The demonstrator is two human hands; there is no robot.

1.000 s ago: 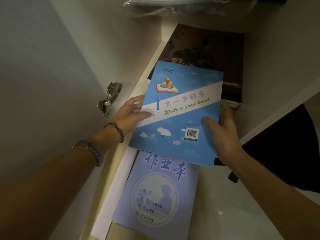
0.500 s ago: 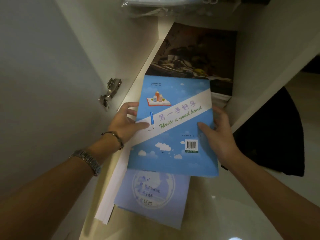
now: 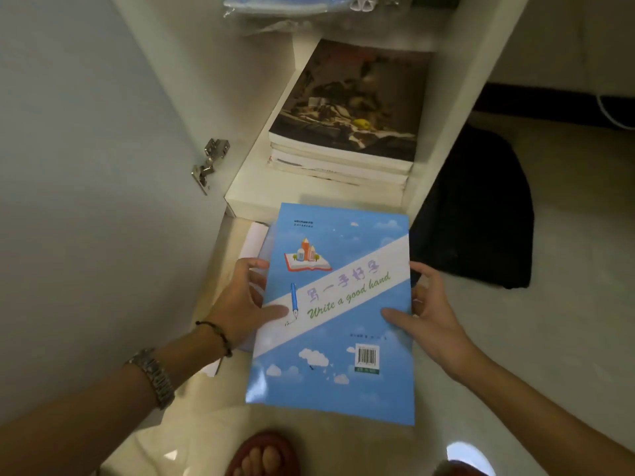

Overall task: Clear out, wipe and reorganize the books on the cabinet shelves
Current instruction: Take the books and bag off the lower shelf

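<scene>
The left hand (image 3: 240,297) grasps the left edge of a blue workbook (image 3: 335,314), thumb laid flat on the white diagonal band of its cover and the other fingers curled behind the edge. The right hand (image 3: 429,321) holds the opposite edge the same way, thumb on the cover just above the barcode, fingers wrapped round the right side. Between them the workbook sits cover up, printed "Write a good hand", clear of the cabinet and over the pale floor (image 3: 549,338), its top edge close to the front lip of the bottom shelf (image 3: 254,197). A metal watch (image 3: 153,377) and a dark bead bracelet (image 3: 214,333) circle the left wrist

Under the workbook's left side some white sheets (image 3: 254,238) and a pale blue edge poke out; I cannot tell whether they are held with it or lie on the floor. Back on the bottom shelf a stack of books (image 3: 343,159) lies flat toward the right wall, the top one with a dark painted cover (image 3: 357,101). The shelf above carries clear plastic packets (image 3: 292,8) at its front edge. The open cabinet door (image 3: 86,166) stands at the left, its metal hinge (image 3: 211,159) by the shelf's left front corner. A black cloth (image 3: 474,207) lies on the floor just right of the cabinet's side panel. At the bottom edge of view a foot in a red sandal (image 3: 263,455) rests on the floor
</scene>
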